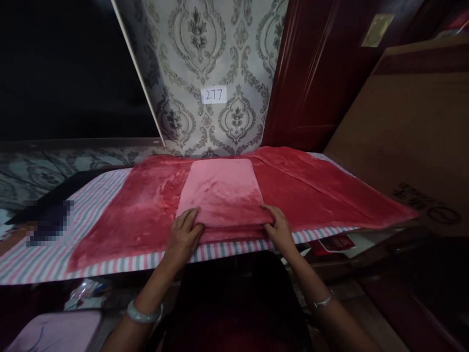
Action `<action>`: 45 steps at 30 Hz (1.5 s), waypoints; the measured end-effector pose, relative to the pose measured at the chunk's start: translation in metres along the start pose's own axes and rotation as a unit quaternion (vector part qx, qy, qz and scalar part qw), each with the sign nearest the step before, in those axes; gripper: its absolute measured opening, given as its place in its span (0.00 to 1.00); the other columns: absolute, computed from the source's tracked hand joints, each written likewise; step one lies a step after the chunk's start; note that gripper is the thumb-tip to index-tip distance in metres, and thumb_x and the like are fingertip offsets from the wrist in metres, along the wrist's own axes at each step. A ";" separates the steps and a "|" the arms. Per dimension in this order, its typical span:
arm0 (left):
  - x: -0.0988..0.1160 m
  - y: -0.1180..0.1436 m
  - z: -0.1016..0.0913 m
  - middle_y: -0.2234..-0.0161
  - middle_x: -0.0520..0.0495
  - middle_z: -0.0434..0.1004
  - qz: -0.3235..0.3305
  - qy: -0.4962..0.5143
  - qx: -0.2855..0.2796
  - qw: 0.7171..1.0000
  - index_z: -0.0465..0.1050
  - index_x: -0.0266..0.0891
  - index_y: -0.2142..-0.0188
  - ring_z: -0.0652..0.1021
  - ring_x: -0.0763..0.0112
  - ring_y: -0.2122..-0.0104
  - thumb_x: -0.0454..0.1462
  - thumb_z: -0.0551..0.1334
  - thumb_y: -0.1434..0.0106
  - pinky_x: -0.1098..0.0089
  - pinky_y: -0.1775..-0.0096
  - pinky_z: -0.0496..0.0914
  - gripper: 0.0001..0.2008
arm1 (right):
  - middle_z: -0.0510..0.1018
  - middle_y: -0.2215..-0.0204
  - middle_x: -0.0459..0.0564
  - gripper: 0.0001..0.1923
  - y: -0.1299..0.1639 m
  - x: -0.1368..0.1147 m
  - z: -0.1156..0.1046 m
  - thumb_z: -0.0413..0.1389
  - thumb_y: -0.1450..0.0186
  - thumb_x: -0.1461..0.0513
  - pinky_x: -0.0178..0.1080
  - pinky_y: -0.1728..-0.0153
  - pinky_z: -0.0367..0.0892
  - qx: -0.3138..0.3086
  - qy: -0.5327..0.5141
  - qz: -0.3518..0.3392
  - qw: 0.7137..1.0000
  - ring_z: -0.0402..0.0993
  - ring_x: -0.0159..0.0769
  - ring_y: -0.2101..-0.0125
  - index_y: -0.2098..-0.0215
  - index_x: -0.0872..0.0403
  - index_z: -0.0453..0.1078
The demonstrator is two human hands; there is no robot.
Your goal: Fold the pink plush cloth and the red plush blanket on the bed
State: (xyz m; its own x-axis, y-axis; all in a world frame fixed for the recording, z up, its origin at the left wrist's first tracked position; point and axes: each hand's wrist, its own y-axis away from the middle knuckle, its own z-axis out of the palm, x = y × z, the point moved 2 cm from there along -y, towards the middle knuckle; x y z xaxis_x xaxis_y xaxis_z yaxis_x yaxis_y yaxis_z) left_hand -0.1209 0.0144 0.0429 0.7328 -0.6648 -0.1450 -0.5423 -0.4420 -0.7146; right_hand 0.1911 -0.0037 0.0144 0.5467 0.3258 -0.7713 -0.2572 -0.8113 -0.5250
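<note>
**A:** Head view first — where do your hands sit?

**B:** Your left hand (184, 233) rests on the near left corner of the folded pink towel (221, 193), at about seven o'clock from its middle. The fingers lie flat on top, slightly spread, with the thumb tucked against the near edge. Your right hand (279, 228) is on the near right corner, at about five o'clock, fingers curled over the top and the thumb side hidden at the edge — you grip the fold there, though how tightly I cannot tell.

**A:** And how does the towel lie?

**B:** It is a folded rectangle in the centre of the red blanket (311, 188). Its long axis runs from six to twelve o'clock, away from you toward the patterned wall (220, 49); the short near edge faces you and sits just inside the blanket's front border.

**A:** What is under and around it?

**B:** The blanket is spread over a striped sheet (91, 205), which shows at nine o'clock and along the front. A paper label reading 277 (214, 95) is stuck on the wall at twelve. A large cardboard box (410, 137) leans at three o'clock, beside a dark red door (315, 73). You wear a bangle (144, 314) on the left wrist and a thin bracelet (324, 301) on the right.
</note>
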 end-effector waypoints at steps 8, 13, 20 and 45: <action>0.003 0.019 -0.006 0.53 0.39 0.81 0.025 0.026 0.012 0.999 0.75 0.37 0.62 0.76 0.61 0.52 0.28 0.58 0.33 0.61 0.51 0.73 0.08 | 0.78 0.53 0.53 0.23 0.013 0.001 0.003 0.50 0.48 0.66 0.49 0.46 0.68 0.004 -0.005 -0.005 1.000 0.73 0.43 0.50 0.59 0.49 0.80; 0.002 0.019 -0.007 0.51 0.35 0.78 0.014 0.017 0.028 0.999 0.72 0.36 0.57 0.76 0.58 0.52 0.30 0.60 0.33 0.60 0.51 0.72 0.06 | 0.76 0.51 0.54 0.21 0.018 0.004 -0.001 0.51 0.45 0.65 0.50 0.46 0.69 0.000 0.048 -0.024 0.999 0.72 0.44 0.49 0.57 0.50 0.80; -0.007 0.012 0.002 0.53 0.39 0.79 0.021 0.012 -0.013 1.000 0.75 0.39 0.52 0.77 0.59 0.56 0.29 0.56 0.33 0.61 0.56 0.71 0.13 | 0.72 0.42 0.56 0.23 0.026 -0.010 -0.001 0.50 0.38 0.69 0.54 0.45 0.68 -0.070 0.127 -0.141 0.979 0.67 0.46 0.45 0.48 0.51 0.76; -0.003 -0.018 0.043 0.28 0.37 0.49 -0.220 -0.028 -0.261 0.940 0.60 0.46 0.32 0.52 0.36 0.31 0.50 0.58 0.34 0.36 0.39 0.55 0.33 | 0.45 0.27 0.53 0.35 -0.029 -0.014 0.053 0.51 0.30 0.49 0.56 0.33 0.47 -0.239 0.252 0.026 0.937 0.38 0.52 0.28 0.28 0.50 0.53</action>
State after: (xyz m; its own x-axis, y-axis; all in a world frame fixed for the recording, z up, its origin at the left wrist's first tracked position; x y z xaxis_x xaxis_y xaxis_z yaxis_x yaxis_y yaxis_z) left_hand -0.0959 0.0497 0.0267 0.9458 -0.3222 0.0407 -0.2983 -0.9115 -0.2832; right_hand 0.1488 0.0414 0.0214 0.8817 0.1071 -0.4595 0.0267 -0.9837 -0.1781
